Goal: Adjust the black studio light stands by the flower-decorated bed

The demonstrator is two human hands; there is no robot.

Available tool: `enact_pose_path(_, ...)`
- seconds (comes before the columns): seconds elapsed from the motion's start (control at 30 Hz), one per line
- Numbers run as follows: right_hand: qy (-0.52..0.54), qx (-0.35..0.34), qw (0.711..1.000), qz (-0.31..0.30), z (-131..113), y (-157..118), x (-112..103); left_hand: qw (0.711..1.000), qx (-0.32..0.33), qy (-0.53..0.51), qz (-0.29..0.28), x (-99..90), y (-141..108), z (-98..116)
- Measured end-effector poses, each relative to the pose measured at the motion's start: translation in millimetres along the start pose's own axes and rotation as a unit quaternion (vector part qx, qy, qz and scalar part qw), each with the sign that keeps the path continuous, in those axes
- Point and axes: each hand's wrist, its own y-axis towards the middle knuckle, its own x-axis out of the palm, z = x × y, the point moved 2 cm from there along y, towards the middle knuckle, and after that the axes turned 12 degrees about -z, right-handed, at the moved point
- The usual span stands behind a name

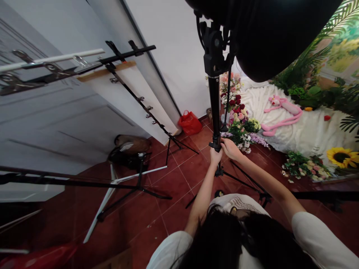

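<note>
In front of me stands a black light stand (215,108), with a large black lamp head (269,33) mounted at its top. My left hand (215,156) is wrapped around the pole just under a clamp collar (215,144). At that same collar, from the right side, my right hand (230,148) has its fingers closed on what looks like the collar or its knob, partly hidden behind the pole. The tripod legs (244,179) spread out low beside my feet.
To the left, a backdrop stand (137,99) carries clips and white sheets. A red plastic bag (190,122) lies by the wall. On the right are artificial flowers (238,116), white cloth (252,97), a pink plush toy (286,112) and a sunflower (342,157). White poles (102,209) cross the tiled floor.
</note>
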Motion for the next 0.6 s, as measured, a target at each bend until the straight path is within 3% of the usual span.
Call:
enact_pose_path(0.27, 0.161, 0.131, 0.978, 0.014, 15.7, 24.8, -6.1, 1.0, 0.006, -0.015, -0.012, 3.1, -0.9, 13.4)
enact_pose_path(0.6, 0.275, 0.171, 0.946, 0.039, 18.4, 38.7, -4.3, 1.0, 0.0, -0.004, -0.001, 2.3, 0.5, 4.7)
